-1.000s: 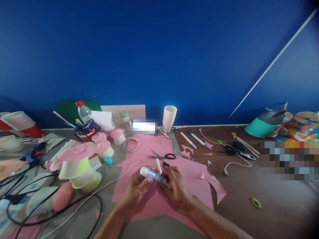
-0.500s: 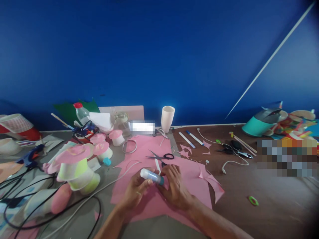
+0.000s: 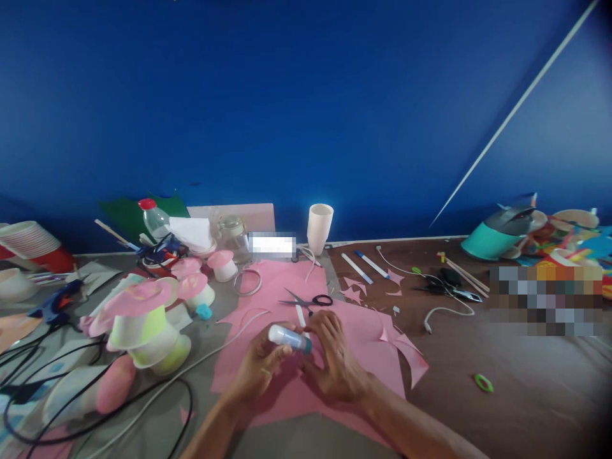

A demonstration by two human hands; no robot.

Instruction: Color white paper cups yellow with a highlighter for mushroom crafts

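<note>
The left hand (image 3: 261, 370) grips a glue stick (image 3: 289, 338), holding it tilted just above the pink paper (image 3: 306, 389) on the desk (image 3: 478, 421). The right hand (image 3: 335, 363) lies on the paper with fingers spread, fingertips touching the stick's lower end — holding nothing. Scissors (image 3: 310, 299) lie just beyond, a white cup (image 3: 319, 228) farther back.

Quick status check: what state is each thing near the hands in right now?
Glue stick: held tilted in left hand, cap end toward right hand.
Right hand: fingers spread, pressing on pink paper.
Scissors: lying flat, blades slightly open.
White cup: upright.
Bottle: red cap on.
</note>
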